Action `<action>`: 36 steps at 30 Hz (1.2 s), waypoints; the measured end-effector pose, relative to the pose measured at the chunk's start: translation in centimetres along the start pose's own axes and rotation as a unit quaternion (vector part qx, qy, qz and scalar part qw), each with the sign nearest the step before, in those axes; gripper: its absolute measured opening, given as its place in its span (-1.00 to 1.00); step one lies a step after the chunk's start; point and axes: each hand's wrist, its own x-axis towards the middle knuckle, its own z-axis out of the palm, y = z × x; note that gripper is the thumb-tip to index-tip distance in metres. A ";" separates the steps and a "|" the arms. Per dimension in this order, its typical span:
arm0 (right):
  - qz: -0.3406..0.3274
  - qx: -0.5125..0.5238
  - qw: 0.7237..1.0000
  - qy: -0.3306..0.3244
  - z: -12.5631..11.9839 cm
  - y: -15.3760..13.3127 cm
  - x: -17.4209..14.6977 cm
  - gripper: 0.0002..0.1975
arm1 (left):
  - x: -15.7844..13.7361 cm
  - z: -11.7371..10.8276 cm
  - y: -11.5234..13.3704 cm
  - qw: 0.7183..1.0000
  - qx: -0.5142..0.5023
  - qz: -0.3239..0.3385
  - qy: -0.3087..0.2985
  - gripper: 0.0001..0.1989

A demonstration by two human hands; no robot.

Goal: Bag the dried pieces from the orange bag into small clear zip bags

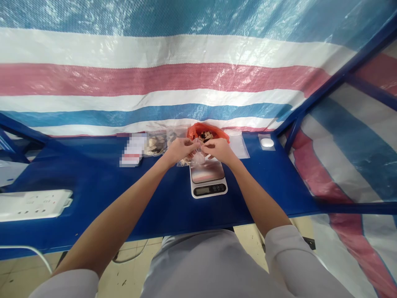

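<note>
Over the blue surface (155,211), the left hand (182,150) pinches a clear bag (199,157) by the far edge of the scale (208,178), the right hand (218,148) with a narrow grip on it too; seemingly working its mouth, they next need gentle control.

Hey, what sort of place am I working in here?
Probably a makeshift, screened-off workbench: a striped red, white and blue plastic tarp hangs behind a long blue tabletop, which holds a flat white digital scale.

Clear pouch (199,157), white scale (209,181), orange bag (193,130)
</note>
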 end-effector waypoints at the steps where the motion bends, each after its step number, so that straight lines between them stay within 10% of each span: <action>1: -0.002 0.001 1.000 0.000 0.0 0.0 0.0 -0.84 | 0.1 0.1 0.0 1.000 0.003 0.001 0.000 -0.66; 9: 0.018 0.026 0.999 -0.002 0.2 -1.1 0.2 -0.75 | 0.2 0.2 -0.1 0.999 0.029 0.041 0.019 -0.72; 18: 0.013 0.002 1.000 0.022 -0.7 -0.5 0.5 -0.84 | -1.4 -2.8 1.5 0.928 0.343 0.101 0.099 -0.85; 24: -0.038 -0.012 0.999 0.009 -1.0 -0.6 0.5 -0.78 | -1.3 -4.0 1.5 0.921 0.362 0.133 0.048 -0.84; 36: -0.124 0.023 0.992 -0.017 -2.4 -2.9 1.2 -0.77 | 0.1 -5.4 1.9 0.928 0.302 0.149 -0.159 -0.16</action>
